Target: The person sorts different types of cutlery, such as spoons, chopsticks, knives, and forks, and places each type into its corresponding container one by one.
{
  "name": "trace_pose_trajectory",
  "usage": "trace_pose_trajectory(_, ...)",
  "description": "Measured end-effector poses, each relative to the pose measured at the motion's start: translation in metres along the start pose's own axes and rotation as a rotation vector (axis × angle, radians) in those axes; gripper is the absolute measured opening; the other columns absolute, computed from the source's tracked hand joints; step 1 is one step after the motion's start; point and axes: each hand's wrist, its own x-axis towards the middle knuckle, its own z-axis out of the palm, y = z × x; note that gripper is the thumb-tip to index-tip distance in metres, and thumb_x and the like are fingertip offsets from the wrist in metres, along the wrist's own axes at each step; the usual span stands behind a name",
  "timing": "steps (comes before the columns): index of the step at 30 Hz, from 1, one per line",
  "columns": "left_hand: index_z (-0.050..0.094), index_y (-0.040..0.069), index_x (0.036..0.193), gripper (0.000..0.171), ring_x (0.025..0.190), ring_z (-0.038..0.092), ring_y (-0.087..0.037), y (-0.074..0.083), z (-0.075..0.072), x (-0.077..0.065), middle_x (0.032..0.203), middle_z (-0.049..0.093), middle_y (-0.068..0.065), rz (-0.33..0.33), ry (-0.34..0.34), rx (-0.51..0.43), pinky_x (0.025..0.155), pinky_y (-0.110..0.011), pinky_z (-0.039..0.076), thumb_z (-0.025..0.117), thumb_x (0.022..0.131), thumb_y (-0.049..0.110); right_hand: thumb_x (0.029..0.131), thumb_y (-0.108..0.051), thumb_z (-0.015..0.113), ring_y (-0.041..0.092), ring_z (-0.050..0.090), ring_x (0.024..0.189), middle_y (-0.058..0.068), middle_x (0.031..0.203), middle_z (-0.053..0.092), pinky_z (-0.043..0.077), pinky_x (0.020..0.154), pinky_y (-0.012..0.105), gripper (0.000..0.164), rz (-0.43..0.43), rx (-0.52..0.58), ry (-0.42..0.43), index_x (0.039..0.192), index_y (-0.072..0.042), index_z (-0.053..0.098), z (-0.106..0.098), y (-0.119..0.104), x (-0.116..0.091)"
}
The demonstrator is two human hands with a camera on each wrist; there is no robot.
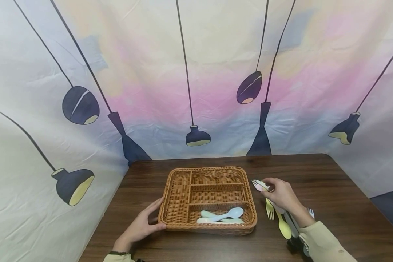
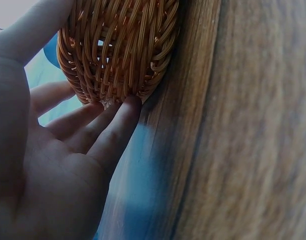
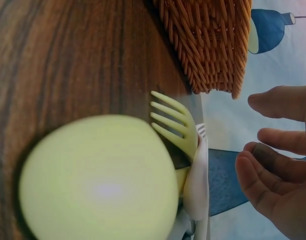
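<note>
A brown wicker basket (image 1: 216,169) with several compartments sits on the table. My left hand (image 1: 143,223) touches its front left corner, fingers extended against the woven wall (image 2: 118,45). In the basket's front right compartment lie a light blue spoon (image 1: 234,212), a pale green utensil (image 1: 209,214) and a whitish one. Right of the basket, my right hand (image 1: 283,194) hovers over loose cutlery, with thumb and fingers apart and nothing between them in the right wrist view. Near its fingertips is a pale fork (image 1: 257,185). A yellow fork (image 3: 180,125) and a yellow spoon (image 1: 284,229) lie closer to me.
Another pale fork (image 1: 310,211) shows beyond my right wrist. Dark and grey items (image 1: 293,243) lie partly hidden under the right forearm. The dark wooden table (image 1: 340,203) ends at a fabric backdrop (image 1: 222,138) printed with lamps.
</note>
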Motion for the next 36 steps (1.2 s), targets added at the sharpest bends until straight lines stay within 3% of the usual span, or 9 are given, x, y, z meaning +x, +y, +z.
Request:
trace_pose_trajectory(10,0.028,0.019,0.155,0.092,0.141,0.026,-0.039,-0.003,-0.001,0.000,0.159,0.023,-0.018,0.004,-0.005,0.015,0.094,-0.019,0.049,0.081,0.081,0.026,0.081,-0.017,0.078,0.019,0.068,0.074,0.015,0.098,0.071,0.055,0.059,0.033,0.042,0.012,0.007,-0.031,0.117,0.000,0.067,0.003,0.000,0.000)
trace_pose_trajectory(18,0.029,0.017,0.155,0.091,0.141,0.026,-0.039,-0.002,0.000,-0.001,0.159,0.024,-0.018,0.013,-0.002,0.015,0.095,-0.019,0.049,0.081,0.081,0.026,0.080,-0.019,0.078,0.023,0.066,0.080,0.013,0.094,0.070,0.052,0.059,0.034,0.042,0.046,-0.018,-0.062,0.116,-0.001,0.068,0.005,0.003,-0.003)
trace_pose_trajectory(25,0.029,0.018,0.155,0.091,0.141,0.027,-0.039,-0.003,0.000,-0.001,0.159,0.024,-0.018,0.017,0.000,0.007,0.095,-0.019,0.049,0.081,0.081,0.025,0.077,-0.017,0.080,0.020,0.064,0.072,0.009,0.083,0.069,0.049,0.056,0.032,0.041,0.035,-0.045,-0.059,0.113,0.001,0.069,0.010,0.005,-0.004)
trace_pose_trajectory(36,0.028,0.017,0.155,0.091,0.141,0.027,-0.039,-0.002,0.000,-0.001,0.159,0.023,-0.018,0.016,-0.012,-0.017,0.094,-0.017,0.049,0.080,0.082,0.023,0.079,-0.017,0.079,0.019,0.066,0.072,0.007,0.083,0.071,0.051,0.055,0.032,0.039,0.058,-0.047,-0.097,0.112,0.001,0.068,0.012,0.007,-0.004)
